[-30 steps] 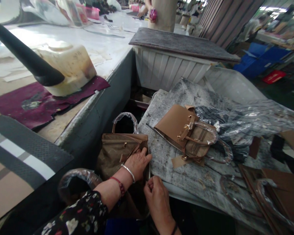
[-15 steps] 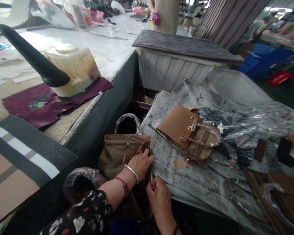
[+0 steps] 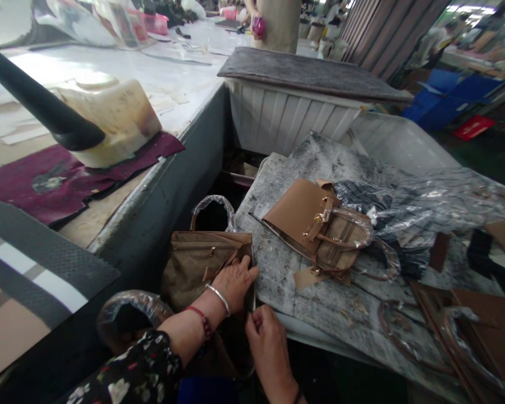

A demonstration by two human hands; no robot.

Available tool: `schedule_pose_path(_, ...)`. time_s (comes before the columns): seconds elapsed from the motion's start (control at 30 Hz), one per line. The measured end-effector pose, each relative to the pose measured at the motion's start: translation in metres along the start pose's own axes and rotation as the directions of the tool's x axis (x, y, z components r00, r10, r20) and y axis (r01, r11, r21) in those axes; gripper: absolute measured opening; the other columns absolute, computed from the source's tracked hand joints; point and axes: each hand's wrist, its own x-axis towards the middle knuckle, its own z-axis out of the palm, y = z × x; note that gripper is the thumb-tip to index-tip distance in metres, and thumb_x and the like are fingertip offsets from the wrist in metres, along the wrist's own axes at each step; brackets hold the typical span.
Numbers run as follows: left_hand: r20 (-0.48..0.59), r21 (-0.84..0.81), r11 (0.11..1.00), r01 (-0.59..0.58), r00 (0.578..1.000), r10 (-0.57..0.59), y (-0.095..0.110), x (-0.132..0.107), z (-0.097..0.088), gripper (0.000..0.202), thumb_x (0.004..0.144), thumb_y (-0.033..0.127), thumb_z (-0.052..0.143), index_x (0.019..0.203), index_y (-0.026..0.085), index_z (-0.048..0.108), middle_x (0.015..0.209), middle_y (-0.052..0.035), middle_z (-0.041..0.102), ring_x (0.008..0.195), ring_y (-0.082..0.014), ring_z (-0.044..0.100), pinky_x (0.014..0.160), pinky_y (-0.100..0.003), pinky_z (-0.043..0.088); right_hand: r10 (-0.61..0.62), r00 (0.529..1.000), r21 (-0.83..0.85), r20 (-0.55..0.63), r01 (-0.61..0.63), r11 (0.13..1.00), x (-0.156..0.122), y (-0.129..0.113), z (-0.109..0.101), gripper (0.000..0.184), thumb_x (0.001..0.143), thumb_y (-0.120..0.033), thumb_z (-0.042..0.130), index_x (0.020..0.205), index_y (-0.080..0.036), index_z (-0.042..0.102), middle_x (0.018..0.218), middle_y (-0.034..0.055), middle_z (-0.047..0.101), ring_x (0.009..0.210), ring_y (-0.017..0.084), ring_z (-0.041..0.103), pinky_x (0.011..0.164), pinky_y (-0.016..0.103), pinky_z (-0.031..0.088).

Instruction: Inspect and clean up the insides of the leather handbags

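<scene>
A brown handbag [image 3: 189, 264] with a zipped lining pocket and plastic-wrapped handles is in front of me, beside the board. My left hand [image 3: 234, 280], with a silver bangle and a red bead bracelet at the wrist, lies over the bag's right side. Its fingers are bent over the bag's edge. Just below it, my right hand [image 3: 269, 342] is closed in a pinch at the lower end of that edge, where a thin pale strip shows between the hands. The fingertips partly hide what is pinched. Another wrapped handle [image 3: 128, 303] shows left of my left forearm.
A worn grey board [image 3: 273, 269] on the right bears a brown handbag [image 3: 297, 216], clear plastic wrap [image 3: 437, 196] and another brown bag [image 3: 488, 325]. At left, a stained plastic jug [image 3: 118, 120] stands on purple material [image 3: 21, 179] on the table. A person stands at the back.
The whole scene has shifted slightly left as my head turned. Both hands keep their places at the handbag's edge, with little visible motion against it.
</scene>
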Motion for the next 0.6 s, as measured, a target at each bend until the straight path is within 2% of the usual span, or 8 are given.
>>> schedule_pose_path(0.07, 0.000, -0.015, 1.000, 0.005, 1.000, -0.005, 0.000, -0.001, 0.001, 0.060, 0.042, 0.030, 0.078, 0.091, 0.018, 0.045, 0.098, -0.0074, 0.041, 0.083, -0.0254, 0.052, 0.065, -0.036, 0.050, 0.066, 0.997, 0.140, 0.030, -0.069, 0.988, -0.002, 0.006, -0.004, 0.021, 0.084, -0.022, 0.036, 0.068, -0.019, 0.048, 0.060, 0.0009, 0.054, 0.054, 0.014, 0.052, 0.052, 0.022, 0.038)
schedule_pose_path(0.13, -0.004, -0.024, 0.999, 0.022, 1.000, -0.022, 0.001, -0.003, 0.001, 0.065, 0.039, 0.032, 0.080, 0.092, 0.018, 0.046, 0.099, -0.0069, 0.041, 0.086, -0.0258, 0.051, 0.068, -0.036, 0.050, 0.100, 0.995, 0.207, 0.016, -0.101, 0.973, -0.003, 0.011, -0.009, 0.023, 0.086, -0.024, 0.034, 0.072, -0.018, 0.051, 0.066, 0.0025, 0.057, 0.060, 0.014, 0.055, 0.056, 0.023, 0.041)
schedule_pose_path(0.23, -0.001, -0.028, 0.998, 0.051, 0.999, -0.051, 0.003, -0.011, 0.000, 0.056, 0.046, 0.027, 0.077, 0.091, 0.018, 0.046, 0.101, -0.0067, 0.039, 0.089, -0.0253, 0.049, 0.071, -0.036, 0.049, 0.060, 0.998, 0.178, -0.015, -0.056, 0.982, -0.003, 0.015, -0.015, 0.016, 0.082, -0.020, 0.040, 0.083, -0.017, 0.056, 0.077, 0.0049, 0.057, 0.072, 0.017, 0.056, 0.066, 0.026, 0.044)
schedule_pose_path(0.33, 0.029, -0.018, 0.996, 0.087, 0.996, -0.087, 0.004, -0.023, 0.000, 0.043, 0.054, 0.016, 0.069, 0.090, 0.018, 0.046, 0.105, -0.0065, 0.037, 0.091, -0.0230, 0.049, 0.072, -0.034, 0.049, -0.018, 0.996, 0.179, 0.086, 0.002, 0.984, -0.002, 0.011, -0.015, 0.019, 0.078, -0.014, 0.045, 0.090, -0.019, 0.059, 0.084, 0.0047, 0.056, 0.078, 0.016, 0.055, 0.071, 0.026, 0.044)
schedule_pose_path(0.43, 0.026, 0.003, 0.993, 0.118, 0.993, -0.118, 0.005, -0.036, 0.003, 0.038, 0.058, 0.010, 0.061, 0.091, 0.018, 0.044, 0.107, -0.0067, 0.036, 0.094, -0.0222, 0.047, 0.074, -0.033, 0.048, -0.043, 0.988, 0.198, 0.149, 0.013, 0.980, -0.005, 0.002, -0.009, 0.017, 0.074, -0.009, 0.047, 0.083, -0.018, 0.059, 0.082, 0.0042, 0.054, 0.079, 0.017, 0.054, 0.072, 0.026, 0.044)
schedule_pose_path(0.6, 0.012, -0.024, 0.989, 0.147, 0.989, -0.147, 0.005, -0.054, 0.012, 0.033, 0.063, 0.005, 0.052, 0.091, 0.018, 0.041, 0.106, -0.0076, 0.036, 0.093, -0.0197, 0.048, 0.074, -0.031, 0.048, -0.068, 0.992, 0.076, 0.104, 0.061, 0.995, -0.017, -0.015, 0.002, 0.020, 0.072, -0.003, 0.043, 0.080, -0.016, 0.056, 0.081, 0.0059, 0.053, 0.082, 0.020, 0.053, 0.074, 0.030, 0.043)
